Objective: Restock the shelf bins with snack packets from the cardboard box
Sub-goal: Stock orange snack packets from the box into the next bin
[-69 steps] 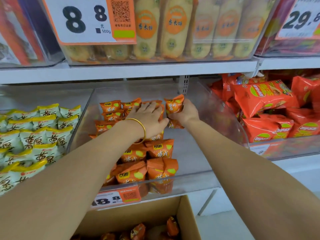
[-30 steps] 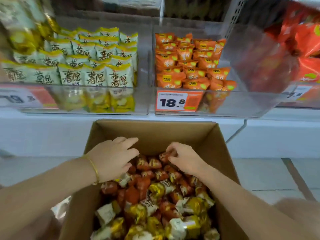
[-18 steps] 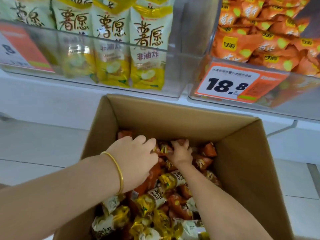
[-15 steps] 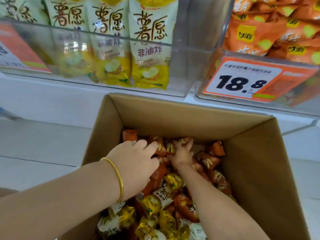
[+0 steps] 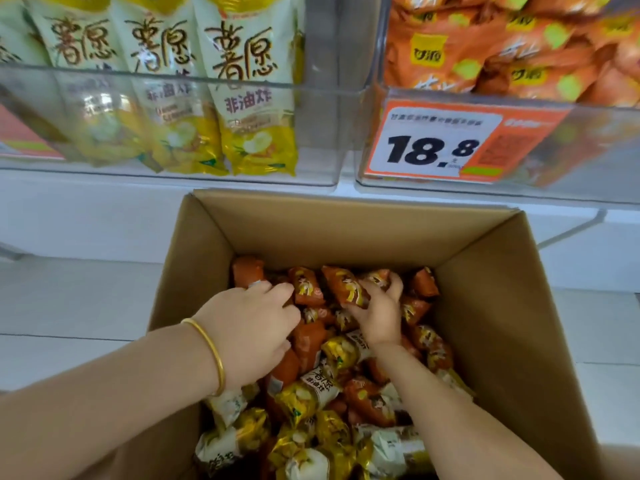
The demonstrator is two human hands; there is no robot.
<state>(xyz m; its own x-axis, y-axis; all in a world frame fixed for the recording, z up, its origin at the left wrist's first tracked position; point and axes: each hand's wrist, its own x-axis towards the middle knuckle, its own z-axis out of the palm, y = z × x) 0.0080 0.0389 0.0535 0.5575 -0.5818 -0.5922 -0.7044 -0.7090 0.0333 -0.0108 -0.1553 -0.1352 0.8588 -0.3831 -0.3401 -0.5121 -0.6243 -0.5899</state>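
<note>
Both my hands are down inside the open cardboard box (image 5: 512, 323), which holds a heap of small orange and yellow-white snack packets. My right hand (image 5: 379, 311) grips an orange packet (image 5: 346, 285) near the box's far wall, fingers curled round it. My left hand (image 5: 249, 327), with a gold bangle at the wrist, lies on the packets with its fingertips touching another orange packet (image 5: 306, 285); whether it grips anything is hidden under the palm. Above the box, a clear bin (image 5: 588, 140) holds orange packets behind an 18.8 price tag (image 5: 436, 143).
A second clear bin (image 5: 311, 133) at the upper left holds tall yellow-and-white packets (image 5: 256, 98). Both bins stand on a white shelf edge (image 5: 104, 188) just above the box's far rim. Pale floor tiles lie on either side of the box.
My hands left the orange-packet bin and came down into the box. In the last half second the view moved closer, and my right hand closed round an orange packet.
</note>
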